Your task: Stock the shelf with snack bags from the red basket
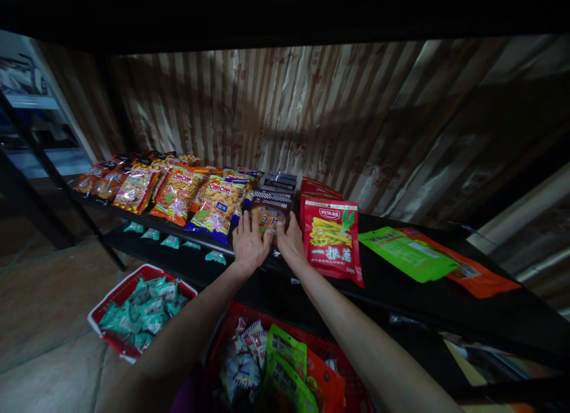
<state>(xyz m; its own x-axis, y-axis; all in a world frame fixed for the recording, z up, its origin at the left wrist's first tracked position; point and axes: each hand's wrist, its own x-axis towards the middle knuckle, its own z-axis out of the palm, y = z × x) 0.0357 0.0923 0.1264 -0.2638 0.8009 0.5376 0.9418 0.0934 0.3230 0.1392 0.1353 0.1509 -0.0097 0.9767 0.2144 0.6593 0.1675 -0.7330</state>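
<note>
A dark brown snack bag (271,206) with a checkered top edge stands at the front of its row on the black shelf. My left hand (249,242) grips its lower left side, and my right hand (290,239) grips its lower right side, with the thumbs close together at the front. More brown bags with checkered tops (280,180) stand behind it. Just left of my left hand is a yellow and blue snack bag (218,204). To the right of my right hand, a red snack bag (332,237) leans upright.
Orange snack bags (178,193) and other packets line the shelf's left end. A green packet (407,252) and an orange packet (481,270) lie flat at right. Below are a red basket of teal packets (146,309) and another basket with green packets (287,371).
</note>
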